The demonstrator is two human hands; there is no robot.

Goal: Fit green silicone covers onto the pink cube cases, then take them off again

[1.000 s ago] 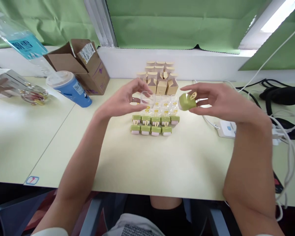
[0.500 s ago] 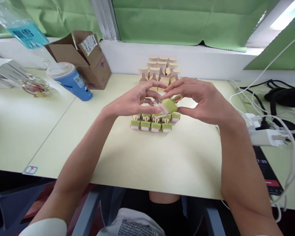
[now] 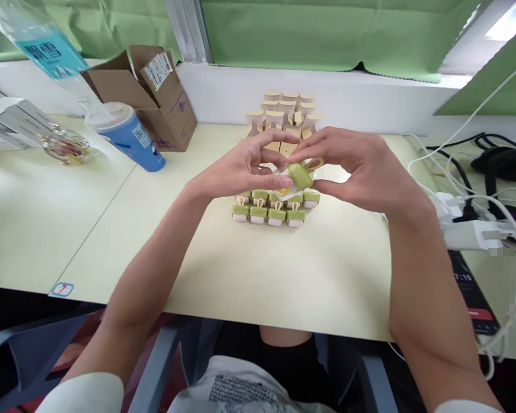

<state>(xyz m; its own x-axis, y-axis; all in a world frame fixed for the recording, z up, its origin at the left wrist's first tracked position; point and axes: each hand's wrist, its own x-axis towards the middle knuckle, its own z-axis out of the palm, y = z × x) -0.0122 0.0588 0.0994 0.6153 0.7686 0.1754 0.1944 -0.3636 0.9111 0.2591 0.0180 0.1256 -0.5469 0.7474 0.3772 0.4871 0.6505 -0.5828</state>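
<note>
Above the table, both hands hold one small green-lidded container (image 3: 300, 175) with a cream loop and a clear plastic part. My left hand (image 3: 258, 166) pinches its left, clear end, where a yellow spot shows by the thumb. With thumb and fingertips, my right hand (image 3: 348, 163) grips the green end beside the loop. Just below, similar green-lidded containers (image 3: 258, 214) stand in rows, their loops upward and pale bodies on the table. Behind my hands are several small open cardboard boxes (image 3: 274, 119), flaps raised; my fingers partly hide them.
At the left stand a blue cup (image 3: 133, 140), a clear bottle (image 3: 47, 51) with a blue label and an open brown carton (image 3: 172, 112). White cables with a plug block (image 3: 466, 234) and a phone (image 3: 473, 292) lie at the right. The table's front edge runs near my lap.
The view has shifted slightly. Both hands still grip the green-lidded container, which looks turned a little, with its yellow spot now plainer.
</note>
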